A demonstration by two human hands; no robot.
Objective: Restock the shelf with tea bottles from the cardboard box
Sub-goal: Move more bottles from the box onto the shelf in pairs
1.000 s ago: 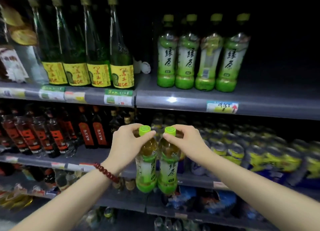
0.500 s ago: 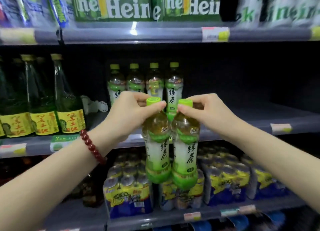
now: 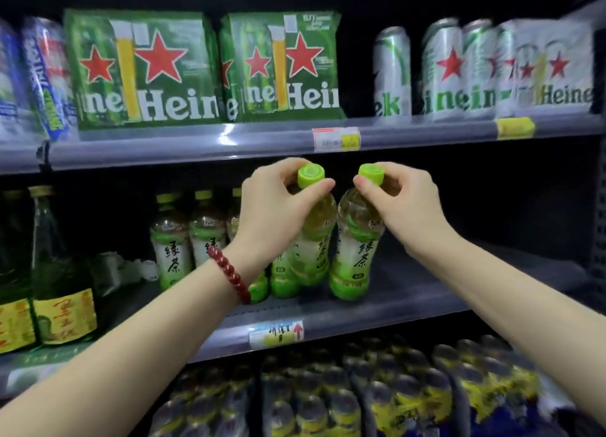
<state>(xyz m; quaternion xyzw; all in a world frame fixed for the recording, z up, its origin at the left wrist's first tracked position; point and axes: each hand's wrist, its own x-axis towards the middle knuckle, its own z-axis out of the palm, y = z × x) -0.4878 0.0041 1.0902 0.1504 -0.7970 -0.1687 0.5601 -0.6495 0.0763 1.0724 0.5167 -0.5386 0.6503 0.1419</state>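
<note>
Two tea bottles [image 3: 352, 239], full, likely heavy, slick plastic, thin-walled; each pinched at the cap by left hand [image 3: 272, 213] and right hand [image 3: 400, 207] fingers; bases at the shelf [image 3: 410, 292], right of the stocked row [image 3: 183, 239].

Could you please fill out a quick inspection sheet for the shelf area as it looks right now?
Surface: middle shelf, bare to the right of the tea row.
Job's things: two tea bottles, one in left hand, one in right hand; more stocked.
Clutter: nothing seen.
Grip: each pinches a bottle neck under the cap.
Cables: nothing seen.
Surroundings: beer packs above, glass bottles at left, canned drinks below.
</note>
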